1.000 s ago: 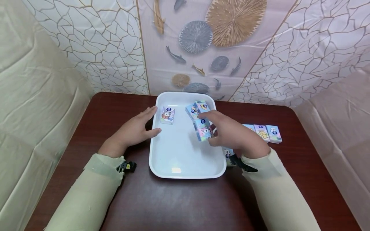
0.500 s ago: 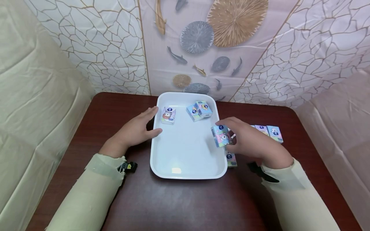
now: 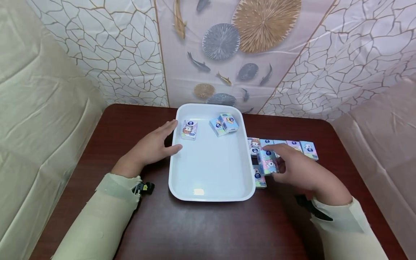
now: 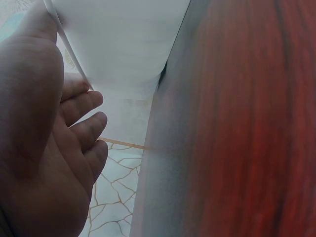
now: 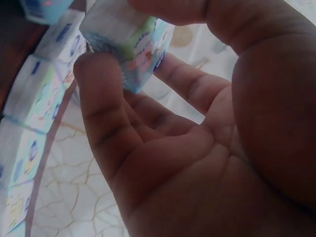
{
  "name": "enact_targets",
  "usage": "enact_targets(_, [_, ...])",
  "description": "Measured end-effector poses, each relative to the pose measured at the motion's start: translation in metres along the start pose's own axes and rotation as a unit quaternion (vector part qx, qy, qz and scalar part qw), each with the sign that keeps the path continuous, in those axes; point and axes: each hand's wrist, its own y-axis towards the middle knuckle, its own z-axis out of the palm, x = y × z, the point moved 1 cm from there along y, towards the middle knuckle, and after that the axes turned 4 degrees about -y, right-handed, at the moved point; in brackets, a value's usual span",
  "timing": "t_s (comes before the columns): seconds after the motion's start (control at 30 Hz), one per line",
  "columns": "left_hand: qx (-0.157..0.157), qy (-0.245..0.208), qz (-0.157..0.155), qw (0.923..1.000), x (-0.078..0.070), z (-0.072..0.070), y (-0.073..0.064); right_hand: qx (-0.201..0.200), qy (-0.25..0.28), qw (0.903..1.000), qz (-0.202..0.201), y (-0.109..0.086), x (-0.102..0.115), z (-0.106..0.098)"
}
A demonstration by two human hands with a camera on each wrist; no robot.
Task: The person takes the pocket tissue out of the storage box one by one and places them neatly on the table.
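Note:
My right hand pinches a small pastel tissue pack with a cartoon print, just right of the white tray. In the right wrist view, thumb and fingertips press on opposite sides of that pack. My left hand rests at the tray's left rim, fingers fairly straight and the thumb tip over the edge; the left wrist view has its fingers beside the tray wall. Inside the tray, one tissue pack lies at upper left. Another pack leans on a blue one at upper right.
Right of the tray, several tissue packs form a row on the dark wooden table, partly hidden by my right hand. One more pack lies nearer, against the tray's right side. A patterned cloth hangs behind the table.
My right hand has carried the tissue pack rightward, from over the tray to beyond its right rim, beside the row. My left hand and the tray have stayed put.

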Motion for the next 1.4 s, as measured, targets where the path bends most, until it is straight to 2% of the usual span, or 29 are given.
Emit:
enact_targets(0.4, [-0.001,0.003,0.001,1.0000,-0.001,0.000,-0.001,0.009,0.005,0.9999,0.012,-0.012,-0.024,0.019])
enact_targets(0.73, [-0.003,0.005,0.003,1.0000,0.001,0.002,0.001,0.032,0.010,0.9987,0.038,-0.013,-0.037,0.031])
enact_targets(1.4, [-0.004,0.000,-0.002,1.0000,-0.002,0.001,-0.001,0.049,0.004,0.9982,0.034,-0.008,-0.033,0.040])
